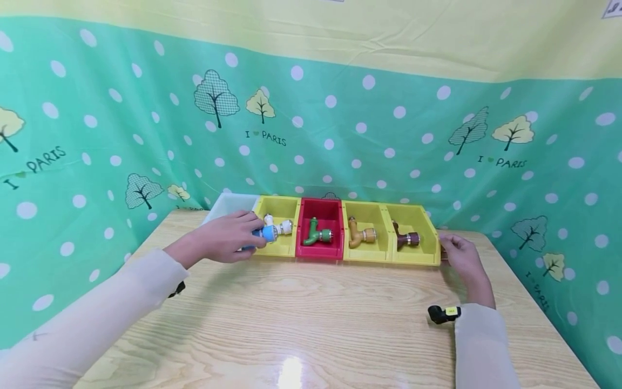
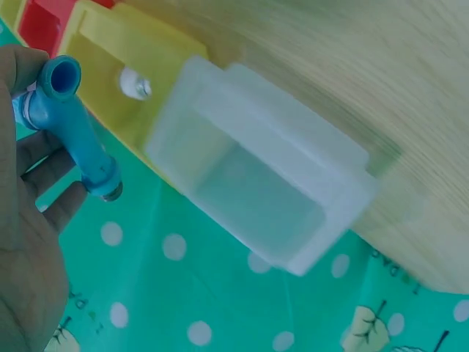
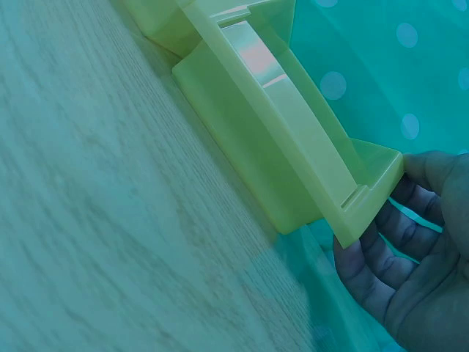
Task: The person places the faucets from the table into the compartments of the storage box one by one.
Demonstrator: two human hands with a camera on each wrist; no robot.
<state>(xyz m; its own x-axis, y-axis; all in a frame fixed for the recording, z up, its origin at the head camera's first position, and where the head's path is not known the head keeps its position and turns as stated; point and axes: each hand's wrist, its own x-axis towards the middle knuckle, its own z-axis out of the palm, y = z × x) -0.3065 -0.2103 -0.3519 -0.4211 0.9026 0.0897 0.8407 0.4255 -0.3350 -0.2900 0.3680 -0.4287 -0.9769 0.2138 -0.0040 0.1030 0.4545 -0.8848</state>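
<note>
My left hand (image 1: 230,237) holds a blue tap (image 1: 267,233) over the front of the left yellow bin (image 1: 277,204); in the left wrist view the tap (image 2: 73,128) lies between thumb and fingers. A white tap (image 1: 285,227) sits in that bin, partly hidden behind the blue one. Just left of it stands a translucent white bin (image 2: 271,110). At the row's other end, my right hand (image 1: 461,256) pinches the outer edge of the last yellow bin (image 3: 234,139), with a dark brown tap (image 1: 410,239) in it.
Between the end bins come a red bin (image 1: 320,204) with a green tap (image 1: 318,235) and another yellow bin (image 1: 364,210) with an orange-yellow tap (image 1: 362,235). The row stands toward the back of a wooden table (image 1: 330,313), before a green dotted curtain (image 1: 340,119).
</note>
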